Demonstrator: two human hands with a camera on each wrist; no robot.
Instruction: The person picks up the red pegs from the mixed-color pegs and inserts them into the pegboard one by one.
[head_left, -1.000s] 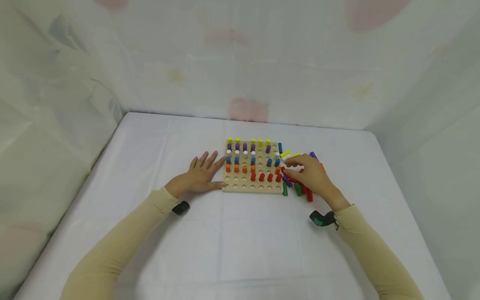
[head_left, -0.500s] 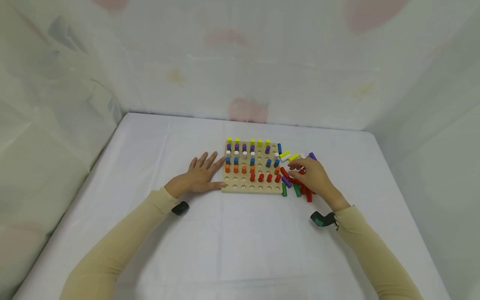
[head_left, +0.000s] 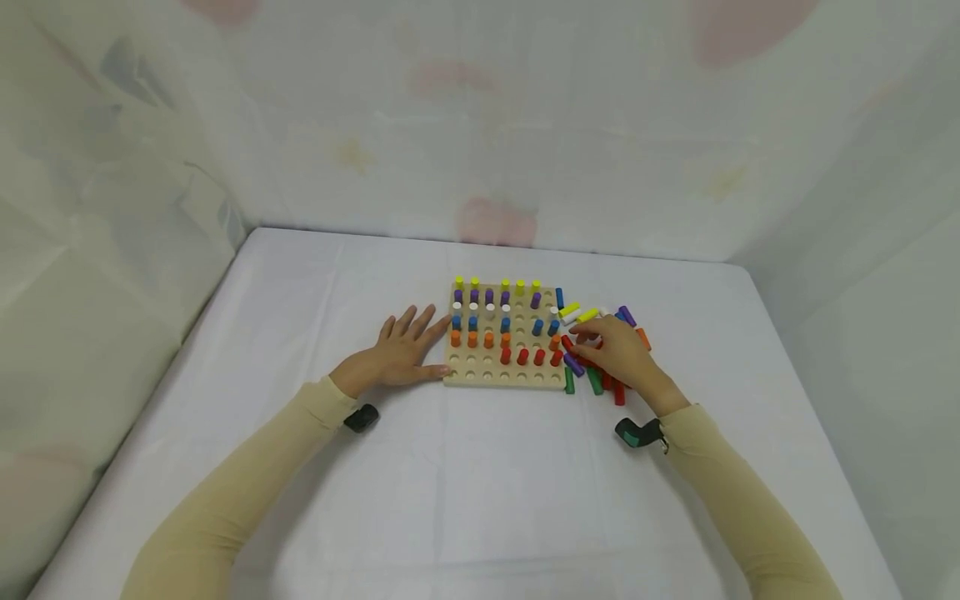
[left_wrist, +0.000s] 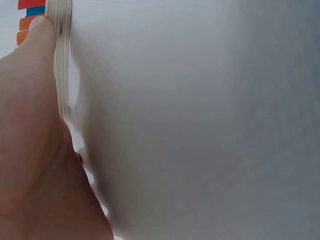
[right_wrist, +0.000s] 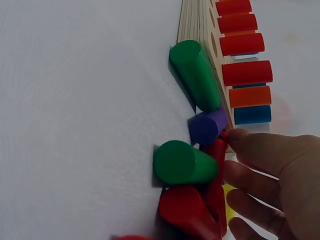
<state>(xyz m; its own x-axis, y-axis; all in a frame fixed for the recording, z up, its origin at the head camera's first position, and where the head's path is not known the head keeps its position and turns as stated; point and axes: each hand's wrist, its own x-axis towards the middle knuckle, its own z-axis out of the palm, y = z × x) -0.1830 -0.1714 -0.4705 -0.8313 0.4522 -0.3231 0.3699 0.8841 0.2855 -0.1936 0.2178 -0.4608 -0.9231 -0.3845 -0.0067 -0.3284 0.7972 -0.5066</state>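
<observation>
A wooden pegboard (head_left: 480,377) holds rows of yellow, purple, white, blue, orange and red pegs. Flat on the table, my left hand (head_left: 397,354) has its fingers spread, with thumb and index fingertip right at the board's left edge. My right hand (head_left: 618,352) is over the pile of loose pegs at the board's right side, fingers loosely bent. In the right wrist view, its thumb tip is right at the end of a red peg (right_wrist: 215,180), with a gap between thumb and fingers. A purple peg (right_wrist: 206,128) and a green peg (right_wrist: 182,162) lie beside it.
Another green peg (head_left: 570,381) lies against the board's lower right edge. Yellow pegs (head_left: 588,316), a blue peg (head_left: 559,297) and an orange peg (head_left: 643,338) lie around the pile. White cloth covers the table (head_left: 480,483); fabric walls stand behind and at the sides.
My right hand has moved right, away from the board's pegs, then slightly back left, lower over the loose pegs. My left hand stays at the board's edge.
</observation>
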